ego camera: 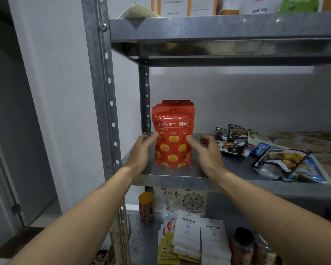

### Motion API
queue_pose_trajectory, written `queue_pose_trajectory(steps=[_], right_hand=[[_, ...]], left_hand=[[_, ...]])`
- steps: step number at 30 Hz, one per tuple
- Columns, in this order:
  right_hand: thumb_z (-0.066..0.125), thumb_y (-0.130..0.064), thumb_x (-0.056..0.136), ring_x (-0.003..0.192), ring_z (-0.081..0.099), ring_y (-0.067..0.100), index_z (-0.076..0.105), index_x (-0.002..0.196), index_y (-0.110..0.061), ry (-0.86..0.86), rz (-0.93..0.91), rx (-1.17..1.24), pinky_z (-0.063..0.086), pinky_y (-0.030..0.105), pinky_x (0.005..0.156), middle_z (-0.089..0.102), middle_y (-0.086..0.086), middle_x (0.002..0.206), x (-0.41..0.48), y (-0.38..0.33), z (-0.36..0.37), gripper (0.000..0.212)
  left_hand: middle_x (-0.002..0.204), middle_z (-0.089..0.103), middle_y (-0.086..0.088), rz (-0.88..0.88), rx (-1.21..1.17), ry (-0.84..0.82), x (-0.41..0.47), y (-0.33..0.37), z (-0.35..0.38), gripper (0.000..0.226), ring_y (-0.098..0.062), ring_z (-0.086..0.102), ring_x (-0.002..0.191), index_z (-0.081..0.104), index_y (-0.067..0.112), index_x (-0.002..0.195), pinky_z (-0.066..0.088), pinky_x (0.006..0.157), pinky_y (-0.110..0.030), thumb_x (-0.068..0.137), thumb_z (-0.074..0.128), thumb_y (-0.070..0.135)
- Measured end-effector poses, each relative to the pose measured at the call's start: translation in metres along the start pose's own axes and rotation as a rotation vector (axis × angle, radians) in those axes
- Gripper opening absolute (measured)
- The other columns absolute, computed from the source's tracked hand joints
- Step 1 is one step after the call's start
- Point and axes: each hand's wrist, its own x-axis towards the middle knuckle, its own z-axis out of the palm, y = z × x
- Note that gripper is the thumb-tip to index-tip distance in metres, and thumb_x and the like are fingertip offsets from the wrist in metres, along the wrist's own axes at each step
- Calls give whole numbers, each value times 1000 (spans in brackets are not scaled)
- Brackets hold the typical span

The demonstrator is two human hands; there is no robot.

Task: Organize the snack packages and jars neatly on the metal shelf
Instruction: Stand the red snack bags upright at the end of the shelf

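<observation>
Red pouch [172, 134] with yellow chestnuts stands upright between both hands.

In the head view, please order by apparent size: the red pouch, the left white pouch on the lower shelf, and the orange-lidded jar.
1. red pouch, plainly largest.
2. left white pouch.
3. orange-lidded jar, smallest.
Distance to the camera differs, so real sizes stay unsure.

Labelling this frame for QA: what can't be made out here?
Head view only.
- Red pouches: front one hides how many stand behind.
- Top-shelf packages: cut off by the upper edge.
- Right hand: motion-blurred; contact with the pouch unclear.
- Dark jars: blurred, cut by the lower edge.
</observation>
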Motion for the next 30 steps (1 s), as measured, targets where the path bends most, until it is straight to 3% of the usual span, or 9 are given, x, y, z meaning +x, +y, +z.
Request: queue_pose_trajectory(steps=[2, 5, 10, 19, 21, 23, 26, 28, 30], right_hand=[[50, -60, 89, 138, 35, 24, 20, 153, -19, -36, 49, 113, 30, 39, 108, 32, 6, 155, 5, -6, 2, 81], [35, -68, 90, 142, 29, 25, 8, 156, -25, -95, 88, 182, 26, 44, 111, 24, 4, 159, 13, -11, 11, 83], [41, -98, 54, 117, 60, 21, 31, 147, -36, -188, 125, 279, 46, 50, 101, 58, 1, 135, 22, 0, 29, 112], [37, -101, 51, 110, 64, 19, 43, 139, -36, -143, 102, 268, 48, 49, 99, 65, -3, 124, 26, 2, 28, 109], [35, -101, 53, 110, 64, 18, 47, 137, -36, -107, 88, 280, 48, 48, 99, 65, -3, 124, 29, 0, 25, 107], [31, -96, 62, 115, 61, 17, 45, 140, -36, -94, 97, 328, 46, 44, 100, 61, -4, 130, 33, -7, 21, 99], [24, -82, 81, 138, 38, 20, 22, 152, -34, -59, 135, 420, 30, 44, 112, 37, -5, 151, 46, -13, 15, 86], [27, -88, 76, 142, 31, 22, 18, 153, -37, -78, 149, 436, 23, 49, 117, 26, -1, 159, 55, -11, 15, 93], [31, -94, 67, 133, 47, 24, 34, 149, -35, -138, 183, 453, 33, 52, 112, 45, 5, 149, 60, -7, 17, 101]], left_hand=[[91, 57, 24, -51, -154, -38, 1, 8, 6, 30, 1, 58, 91, 47, 33, 112, 43, 68, -12, 98, 29, 53], [108, 69, 7, -94, -290, -89, 8, 9, 20, 48, -15, 66, 105, 53, 33, 121, 53, 81, -30, 94, 28, 64], [92, 69, 6, -94, -341, -87, 15, 3, 38, 34, -12, 66, 85, 57, 34, 96, 49, 64, -26, 96, 32, 56], [97, 71, 5, -101, -313, -87, 19, -1, 38, 38, -10, 68, 88, 57, 35, 99, 51, 71, -28, 95, 28, 59], [103, 73, 1, -119, -332, -33, 23, -1, 33, 50, -14, 68, 92, 60, 32, 107, 52, 74, -32, 91, 28, 67], [123, 66, 1, -161, -333, 64, 29, 2, 28, 82, -19, 64, 107, 52, 30, 131, 51, 88, -41, 74, 32, 86], [143, 50, 0, -204, -326, 61, 47, -8, 26, 121, -26, 54, 123, 36, 34, 144, 40, 104, -53, 43, 39, 101], [130, 62, -2, -194, -335, 33, 44, 0, 28, 96, -24, 62, 113, 50, 29, 134, 48, 97, -48, 64, 32, 92], [109, 72, -2, -170, -339, -1, 43, 2, 32, 65, -22, 69, 100, 61, 30, 113, 55, 85, -40, 86, 22, 74]])
